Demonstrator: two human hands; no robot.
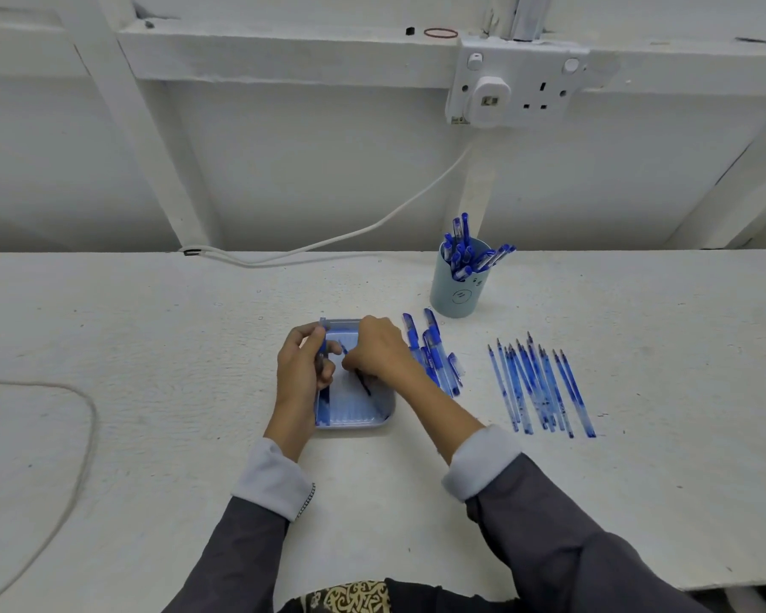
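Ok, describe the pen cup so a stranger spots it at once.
Look below the wall socket to the white table. The pale blue cup stands behind the loose pens; it alone is upright, with capped pens sticking out.

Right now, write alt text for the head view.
Over a small blue tray on a white table, the left hand grips a blue pen while the right hand pinches a thin dark piece. Beside them lie loose pens, a row of pen barrels and a cup of pens.
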